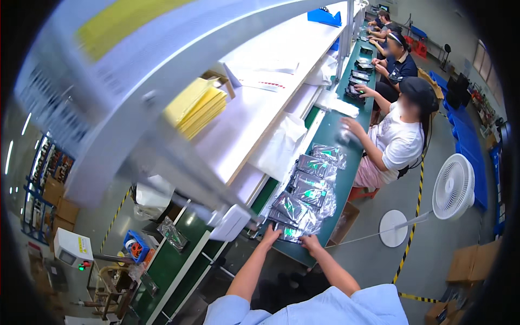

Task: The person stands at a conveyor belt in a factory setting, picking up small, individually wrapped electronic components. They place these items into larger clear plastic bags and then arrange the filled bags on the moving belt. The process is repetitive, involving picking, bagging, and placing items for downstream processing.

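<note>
The green table (pixel 348 172) is the largest thing; on it lies a row of overlapping bagged dark parts (pixel 312 181). The nearest bagged part (pixel 292 234) is at the table's near end, between left hand (pixel 271 235) and right hand (pixel 311 244). Fingers touch both its sides; whether they grip, I cannot tell. Smooth plastic could make overlapping bags slide, perhaps off the edge.
</note>
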